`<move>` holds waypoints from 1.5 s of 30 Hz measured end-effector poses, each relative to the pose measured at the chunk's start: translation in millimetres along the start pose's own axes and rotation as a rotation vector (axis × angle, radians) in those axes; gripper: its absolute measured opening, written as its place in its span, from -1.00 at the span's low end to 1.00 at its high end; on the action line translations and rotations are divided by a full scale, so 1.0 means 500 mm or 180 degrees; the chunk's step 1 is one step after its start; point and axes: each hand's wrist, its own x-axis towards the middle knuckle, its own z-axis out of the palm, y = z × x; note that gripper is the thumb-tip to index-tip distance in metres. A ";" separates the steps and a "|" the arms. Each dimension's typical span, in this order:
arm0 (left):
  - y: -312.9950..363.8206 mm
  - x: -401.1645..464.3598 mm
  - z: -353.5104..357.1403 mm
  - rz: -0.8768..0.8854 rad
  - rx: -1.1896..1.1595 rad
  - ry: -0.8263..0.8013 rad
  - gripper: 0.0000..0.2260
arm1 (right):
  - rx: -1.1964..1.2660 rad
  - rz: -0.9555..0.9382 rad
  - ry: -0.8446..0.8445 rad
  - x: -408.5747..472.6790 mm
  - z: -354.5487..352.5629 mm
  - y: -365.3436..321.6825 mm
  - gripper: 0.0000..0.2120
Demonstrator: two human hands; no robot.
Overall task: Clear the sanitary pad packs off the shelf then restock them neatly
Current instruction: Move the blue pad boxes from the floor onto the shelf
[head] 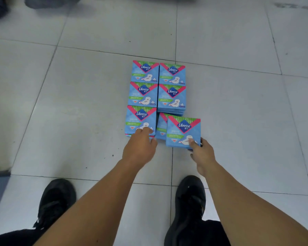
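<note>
right hand (201, 153) gripping pack (183, 133), maybe lifted

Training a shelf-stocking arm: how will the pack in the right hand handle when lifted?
The lifted pack, pinched by the right hand, looks flat and keeps its shape, so probably fairly stiff and light. Its glossy wrapper may slide in a loose grip.

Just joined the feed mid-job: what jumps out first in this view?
Bright blue Libresse pad packs lie face up in two columns on the grey tiled floor, mid-frame. The right hand pinches one pack by its near edge, held over the near-right stack, while the left hand touches the near-left stack. Black shoes frame the bottom.
</note>
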 end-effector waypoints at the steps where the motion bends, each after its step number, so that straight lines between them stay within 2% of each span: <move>1: -0.003 -0.013 -0.010 0.0001 -0.0023 -0.0013 -0.68 | 0.0145 -0.0033 0.0016 -0.013 -0.011 -0.011 -0.84; 4: -0.009 -0.046 -0.046 0.0015 -0.0122 -0.0022 -0.71 | 0.0360 -0.0163 -0.0011 -0.055 -0.044 -0.063 -0.82; 7: 0.002 -0.078 -0.097 0.0011 -0.0335 0.0076 -0.71 | 0.0297 -0.0452 -0.0301 -0.112 -0.056 -0.117 -0.82; 14: 0.050 -0.209 -0.229 -0.0029 -0.1685 0.0312 -0.58 | 0.0077 -0.1064 -0.1171 -0.307 0.002 -0.222 -0.82; 17: 0.032 -0.277 -0.300 0.0139 -0.1784 0.0755 -0.60 | -0.0242 -0.1417 -0.1520 -0.390 0.033 -0.259 -0.88; 20: 0.002 -0.360 -0.383 0.0243 -0.1805 0.1071 -0.64 | -0.0542 -0.1885 -0.1644 -0.474 0.077 -0.293 -0.91; 24: -0.034 -0.474 -0.485 0.0375 -0.1882 0.1550 -0.60 | -0.0468 -0.2454 -0.1719 -0.596 0.154 -0.340 -0.69; 27: -0.055 -0.556 -0.553 0.0380 -0.1754 0.1963 -0.53 | -0.0397 -0.2744 -0.1889 -0.680 0.209 -0.380 -0.65; 33: -0.144 -0.735 -0.709 0.0132 -0.1654 0.2919 -0.40 | -0.0552 -0.3218 -0.2644 -0.881 0.360 -0.457 -0.72; 38: -0.219 -0.824 -0.809 -0.0310 -0.1588 0.3608 -0.48 | -0.0806 -0.3673 -0.3150 -1.016 0.489 -0.509 -0.65; 42: -0.280 -0.845 -0.875 -0.0579 -0.1399 0.3957 -0.60 | -0.1067 -0.4149 -0.3200 -1.086 0.593 -0.540 -0.73; 45: -0.333 -0.836 -0.914 -0.0779 -0.1350 0.4244 -0.67 | -0.1221 -0.4354 -0.3237 -1.118 0.680 -0.555 -0.67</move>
